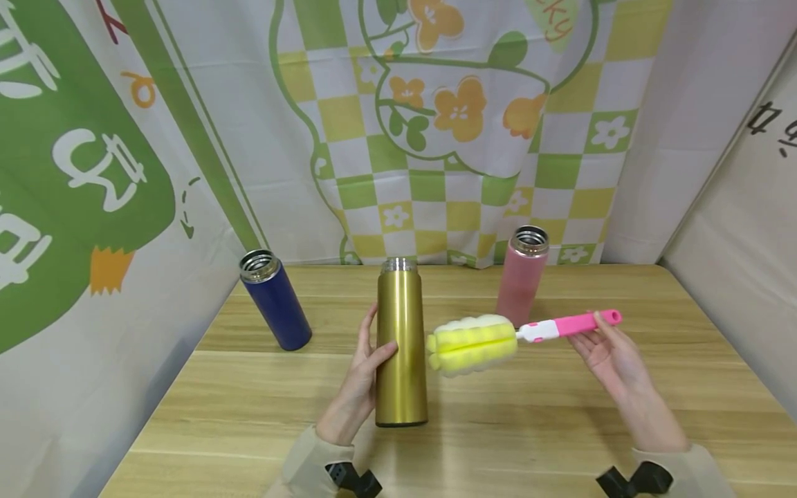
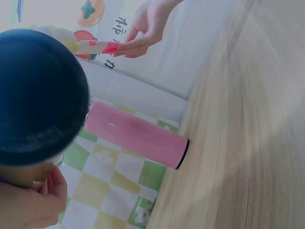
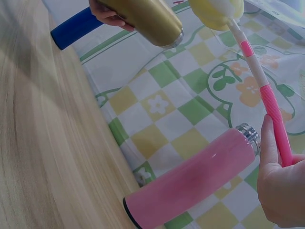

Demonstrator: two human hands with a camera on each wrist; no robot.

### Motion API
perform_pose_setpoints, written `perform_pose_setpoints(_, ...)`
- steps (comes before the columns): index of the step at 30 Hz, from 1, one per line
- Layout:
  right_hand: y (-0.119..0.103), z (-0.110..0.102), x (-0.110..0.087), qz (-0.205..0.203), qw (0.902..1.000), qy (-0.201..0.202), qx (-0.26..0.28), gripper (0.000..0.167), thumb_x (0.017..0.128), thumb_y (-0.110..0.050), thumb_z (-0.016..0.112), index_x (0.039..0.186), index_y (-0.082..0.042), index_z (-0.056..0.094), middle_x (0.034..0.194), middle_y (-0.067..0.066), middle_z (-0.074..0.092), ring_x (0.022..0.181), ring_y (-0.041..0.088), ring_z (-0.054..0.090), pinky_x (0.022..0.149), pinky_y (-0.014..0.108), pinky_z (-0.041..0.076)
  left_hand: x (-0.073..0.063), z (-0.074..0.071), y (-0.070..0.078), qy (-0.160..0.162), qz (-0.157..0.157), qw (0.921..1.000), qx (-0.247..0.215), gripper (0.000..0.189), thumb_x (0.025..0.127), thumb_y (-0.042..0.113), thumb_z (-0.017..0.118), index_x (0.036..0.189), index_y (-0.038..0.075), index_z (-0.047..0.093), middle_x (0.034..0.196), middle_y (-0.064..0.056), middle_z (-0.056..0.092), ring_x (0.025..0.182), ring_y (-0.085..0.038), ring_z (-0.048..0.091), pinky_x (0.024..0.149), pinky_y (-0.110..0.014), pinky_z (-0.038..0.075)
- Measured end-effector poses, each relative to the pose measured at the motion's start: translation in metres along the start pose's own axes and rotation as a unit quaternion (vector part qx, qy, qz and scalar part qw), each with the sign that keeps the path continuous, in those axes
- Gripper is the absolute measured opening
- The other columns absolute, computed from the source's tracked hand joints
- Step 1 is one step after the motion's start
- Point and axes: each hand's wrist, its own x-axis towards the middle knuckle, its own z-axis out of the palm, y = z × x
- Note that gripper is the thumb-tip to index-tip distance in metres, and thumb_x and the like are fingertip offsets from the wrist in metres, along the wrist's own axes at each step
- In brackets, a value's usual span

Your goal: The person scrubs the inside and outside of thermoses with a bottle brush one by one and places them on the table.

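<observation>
My left hand grips a gold thermos bottle around its side, lidless, with its steel mouth up. In the left wrist view the dark round base of the bottle fills the left side, raised off the table. My right hand pinches the pink handle of a bottle brush by its end. The yellow and white sponge head of the brush points left, beside the gold bottle. In the right wrist view, thumb and fingers lie along the handle.
A dark blue bottle without a lid stands at the table's back left. Behind the brush stands a lidless pink bottle. A patterned curtain hangs along the back edge of the wooden table.
</observation>
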Motion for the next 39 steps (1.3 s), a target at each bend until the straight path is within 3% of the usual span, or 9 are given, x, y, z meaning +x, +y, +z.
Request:
perform_pose_setpoints(3,0.0,0.0,0.0,0.0,1.0,-0.003,0.002,0.025,0.096,-0.006,0.028,0.093,0.005,0.05,0.089,0.022,0.059,0.089,0.031,0.06,0.086,0.037,0.045,0.0,0.0,0.0,0.019,-0.003,0.9998,0.012,0.071,0.085,0.008,0.049,0.139,0.036,0.012,0.107,-0.014,0.047,0.086,-0.019,0.058,0.078,-0.038,0.045)
perform_pose_setpoints(7,0.0,0.001,0.0,0.001,1.0,-0.001,0.004,0.025,0.096,-0.006,0.028,0.093,0.005,0.05,0.09,0.022,0.059,0.089,0.031,0.06,0.086,0.037,0.045,0.0,0.0,0.0,0.019,0.007,0.9996,0.018,0.069,0.085,0.006,0.048,0.139,0.031,0.014,0.102,-0.013,0.051,0.083,-0.019,0.059,0.076,-0.037,0.045)
perform_pose_setpoints(15,-0.001,0.006,0.003,-0.006,0.9998,0.012,0.017,0.021,0.095,-0.005,0.03,0.092,0.005,0.048,0.092,0.023,0.058,0.093,0.032,0.058,0.086,0.038,0.044,-0.003,0.0,0.001,-0.028,0.013,0.9986,-0.043,0.066,0.085,-0.004,0.043,0.14,0.018,0.013,0.104,-0.012,0.054,0.089,-0.021,0.059,0.083,-0.036,0.043)
perform_pose_setpoints(23,0.002,0.016,0.017,-0.015,0.9985,0.041,0.032,0.015,0.094,-0.003,0.034,0.097,0.007,0.045,0.097,0.028,0.055,0.094,0.036,0.057,0.085,0.039,0.045,-0.007,0.001,0.001,-0.059,-0.006,0.9958,-0.069,0.066,0.087,-0.005,0.034,0.141,0.015,0.003,0.105,-0.007,0.055,0.093,-0.017,0.056,0.085,-0.034,0.041)
perform_pose_setpoints(28,0.001,0.025,0.028,-0.017,0.9958,0.085,0.031,0.012,0.091,-0.003,0.041,0.101,0.004,0.042,0.095,0.028,0.055,0.089,0.036,0.058,0.098,0.035,0.032,-0.006,0.001,-0.002,-0.066,-0.009,0.9951,-0.073,0.066,0.087,-0.004,0.034,0.14,0.017,0.002,0.108,-0.008,0.053,0.094,-0.017,0.056,0.087,-0.033,0.041)
perform_pose_setpoints(32,0.002,0.031,0.036,-0.022,0.9934,0.106,0.037,0.015,0.09,-0.003,0.044,0.103,0.002,0.04,0.093,0.028,0.055,0.086,0.036,0.059,0.101,0.032,0.024,-0.004,0.001,-0.006,-0.07,-0.009,0.9955,-0.064,0.07,0.085,-0.001,0.045,0.139,0.018,0.004,0.106,-0.009,0.052,0.09,-0.018,0.057,0.083,-0.033,0.044)
perform_pose_setpoints(39,0.008,0.037,0.044,-0.036,0.9922,0.116,0.025,0.012,0.089,-0.003,0.046,0.099,0.003,0.042,0.089,0.028,0.058,0.085,0.035,0.061,0.086,0.037,0.045,-0.003,0.001,-0.008,-0.086,0.004,0.9948,-0.054,0.082,0.08,-0.002,0.058,0.138,0.016,0.003,0.105,-0.009,0.053,0.09,-0.019,0.058,0.078,-0.031,0.046)
